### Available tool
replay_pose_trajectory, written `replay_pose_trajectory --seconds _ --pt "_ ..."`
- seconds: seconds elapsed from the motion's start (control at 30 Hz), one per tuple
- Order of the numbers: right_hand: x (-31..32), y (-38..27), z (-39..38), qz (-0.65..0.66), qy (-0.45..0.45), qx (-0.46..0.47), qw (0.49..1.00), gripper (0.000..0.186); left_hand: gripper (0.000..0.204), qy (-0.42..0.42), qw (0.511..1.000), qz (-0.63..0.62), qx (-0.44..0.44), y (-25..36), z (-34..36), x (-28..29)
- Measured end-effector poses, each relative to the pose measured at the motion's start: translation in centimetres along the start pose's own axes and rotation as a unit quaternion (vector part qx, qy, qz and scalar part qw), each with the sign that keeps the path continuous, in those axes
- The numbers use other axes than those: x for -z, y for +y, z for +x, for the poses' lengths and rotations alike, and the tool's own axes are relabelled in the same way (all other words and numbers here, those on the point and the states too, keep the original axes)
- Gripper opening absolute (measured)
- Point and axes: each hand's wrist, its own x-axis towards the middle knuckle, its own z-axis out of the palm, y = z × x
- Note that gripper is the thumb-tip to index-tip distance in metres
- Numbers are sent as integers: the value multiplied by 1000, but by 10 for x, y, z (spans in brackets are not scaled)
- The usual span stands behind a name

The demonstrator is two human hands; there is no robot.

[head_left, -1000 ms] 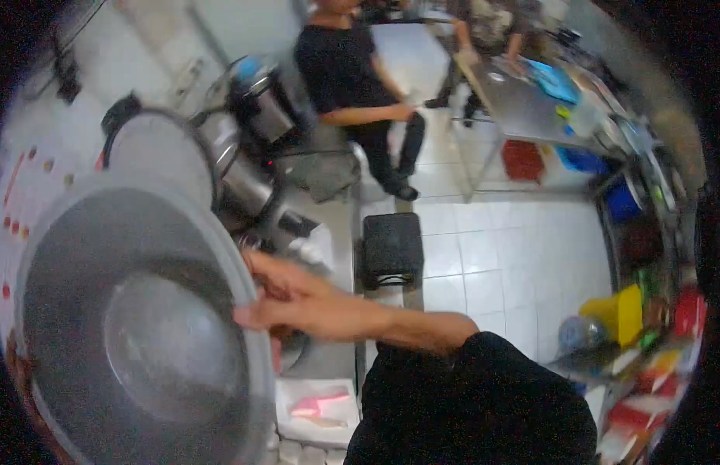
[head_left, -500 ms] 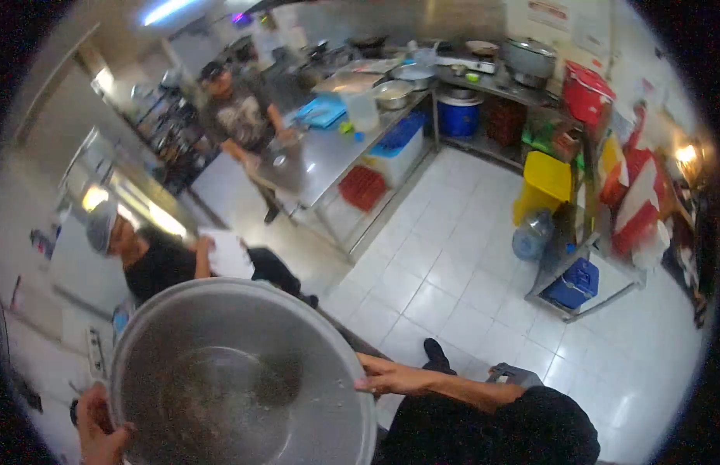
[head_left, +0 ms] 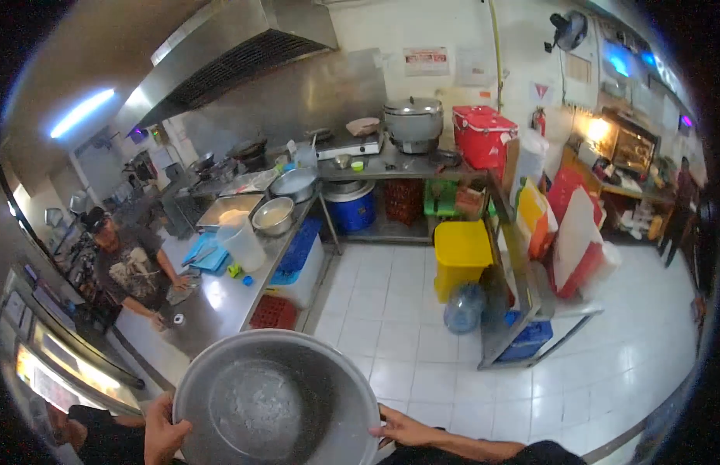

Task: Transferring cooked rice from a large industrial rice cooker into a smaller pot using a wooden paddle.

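Observation:
A large grey metal pot (head_left: 329,380), wide and round, is held up in front of me with its opening toward me. Its inner bottom looks wet or marked with pale residue. My left hand (head_left: 165,430) grips the left side, thumb over the rim. On the opposite side my right hand (head_left: 403,428) clasps the rim, the thumb inside and the fingers beneath or behind it, partly hidden. Nothing else touches either hand.
Ahead left runs a steel worktable (head_left: 236,291) with bowls and a plastic pitcher (head_left: 241,244); a co-worker (head_left: 131,267) leans on it. A yellow bin (head_left: 461,256) and a water jug (head_left: 464,308) stand by a steel rack (head_left: 530,310). Another person's dark sleeve shows lower left.
My view has swung right and up, showing the hood and back wall. The pot stays in both hands and now sits lower in view. The nearer person with the white sheet has mostly left view.

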Motion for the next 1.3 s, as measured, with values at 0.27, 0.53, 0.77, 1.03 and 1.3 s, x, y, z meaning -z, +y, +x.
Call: replay_pose_trajectory --seconds 0.27,0.53,0.77,1.03,1.3 --pt "80 -16 103 75 55 -16 996 56 17 -116 991 71 -3 -47 205 -75" --pt "213 -99 230 101 166 -12 981 46 21 -183 976 114 0 -63 438 -163" --pt "338 -172 283 83 328 18 941 43 31 -244 923 169 -246 -33 658 -329" --pt "509 -248 331 100 473 94 870 50 38 -332 903 166 -216 19 858 -556" --pt "725 -349 414 -14 522 77 850 52 38 -395 894 135 -165 39 1026 -691"
